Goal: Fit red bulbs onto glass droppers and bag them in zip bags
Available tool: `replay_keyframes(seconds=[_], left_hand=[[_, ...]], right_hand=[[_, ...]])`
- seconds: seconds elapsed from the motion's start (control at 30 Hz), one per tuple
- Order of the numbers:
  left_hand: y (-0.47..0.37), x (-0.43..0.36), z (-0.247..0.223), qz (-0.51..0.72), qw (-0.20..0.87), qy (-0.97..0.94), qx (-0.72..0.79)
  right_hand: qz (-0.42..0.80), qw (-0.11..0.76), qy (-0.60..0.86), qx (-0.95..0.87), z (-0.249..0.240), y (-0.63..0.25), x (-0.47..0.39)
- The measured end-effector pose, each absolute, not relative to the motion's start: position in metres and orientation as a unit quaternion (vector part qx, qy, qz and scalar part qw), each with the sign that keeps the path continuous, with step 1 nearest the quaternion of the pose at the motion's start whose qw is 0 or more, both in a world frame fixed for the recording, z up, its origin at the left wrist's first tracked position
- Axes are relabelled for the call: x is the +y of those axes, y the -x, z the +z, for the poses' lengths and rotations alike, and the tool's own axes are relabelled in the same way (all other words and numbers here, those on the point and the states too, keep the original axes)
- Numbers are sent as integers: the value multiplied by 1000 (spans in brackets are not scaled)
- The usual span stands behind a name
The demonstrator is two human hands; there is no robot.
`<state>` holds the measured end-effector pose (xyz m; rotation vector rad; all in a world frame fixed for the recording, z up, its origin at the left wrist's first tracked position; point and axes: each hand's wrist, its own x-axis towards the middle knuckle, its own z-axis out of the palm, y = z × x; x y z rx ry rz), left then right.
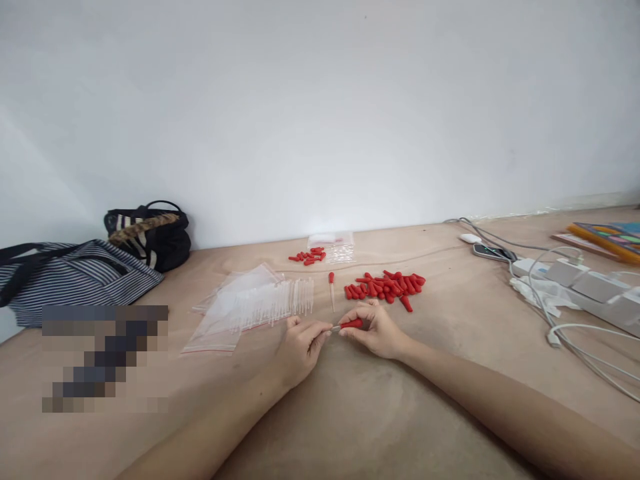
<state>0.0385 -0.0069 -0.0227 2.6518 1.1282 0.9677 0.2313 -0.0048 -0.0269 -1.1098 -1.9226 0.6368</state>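
My left hand (303, 343) pinches a clear dropper tube (335, 329) near the middle of the table. The fingers of my right hand (379, 331) are closed on a red rubber bulb (352, 324), which sits at the tube's right end; how far the tube goes inside cannot be seen. Just beyond my hands lies a dropper (332, 291) with a red bulb on its far end. A pile of red bulbs (390, 287) is behind my right hand. Several clear tubes (280, 300) lie in a row on clear zip bags (215, 327), beyond my left hand.
Near the wall, smaller red bulbs (309, 256) lie beside a clear bag (330, 239) and short clear tubes (341, 253). Striped bag (85, 277) and black bag (170, 243) stand at the left. At the right are a power strip (600, 297), cables (555, 337) and an orange-edged box (605, 241).
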Motion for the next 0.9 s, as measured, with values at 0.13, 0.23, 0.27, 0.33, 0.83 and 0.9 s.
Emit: replay_keyframes(seconds=[0.13, 0.23, 0.27, 0.33, 0.83, 0.9], left_hand=[[-40, -8, -21, 313, 56, -874, 367], [-42, -10, -16, 295, 68, -877, 374], [-42, -11, -14, 291, 74, -877, 376], [-41, -10, -10, 288, 88, -873, 383], [-81, 69, 9, 164, 64, -728, 663], [-89, 74, 8, 156, 52, -723, 671]], right_hand=[[244, 403, 454, -756, -28, -227, -5], [240, 412, 458, -751, -28, -228, -3], [235, 418, 453, -752, -28, -230, -3], [219, 436, 444, -752, -27, -237, -1], [74, 490, 515, -699, -24, -280, 16], [47, 477, 522, -706, -24, -280, 16]])
